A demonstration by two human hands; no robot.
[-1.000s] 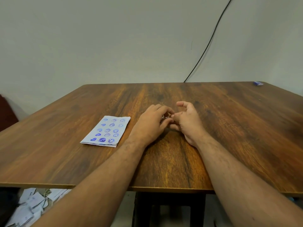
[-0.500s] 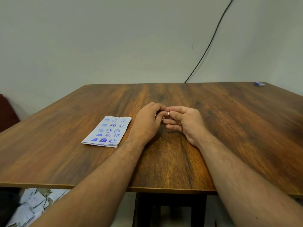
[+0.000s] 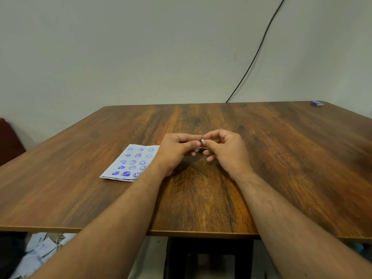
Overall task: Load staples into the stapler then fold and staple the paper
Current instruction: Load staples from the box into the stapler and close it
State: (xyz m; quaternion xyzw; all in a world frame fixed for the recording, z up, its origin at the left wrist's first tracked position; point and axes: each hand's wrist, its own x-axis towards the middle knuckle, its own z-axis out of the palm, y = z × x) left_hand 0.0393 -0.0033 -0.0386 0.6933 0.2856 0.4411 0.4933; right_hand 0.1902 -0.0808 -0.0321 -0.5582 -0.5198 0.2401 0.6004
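Note:
My left hand (image 3: pixel 177 150) and my right hand (image 3: pixel 225 150) meet fingertip to fingertip, raised a little above the middle of the wooden table (image 3: pixel 281 168). A small pale strip of staples (image 3: pixel 202 140) is pinched between my right thumb and forefinger. Just below it a dark metal piece, seemingly a small stapler (image 3: pixel 202 148), shows between the hands; my left fingers close around it and hide most of it. The paper (image 3: pixel 130 163), white with blue stamped faces and hearts, lies flat just left of my left wrist.
A small blue box (image 3: pixel 317 103) sits at the table's far right corner. A black cable (image 3: pixel 255 57) runs down the wall behind the table. Loose papers (image 3: pixel 38 252) lie on the floor under the near left edge.
Both hands have lifted off the tabletop and turned. The right fingers now pinch the pale staple strip up against the left fingertips.

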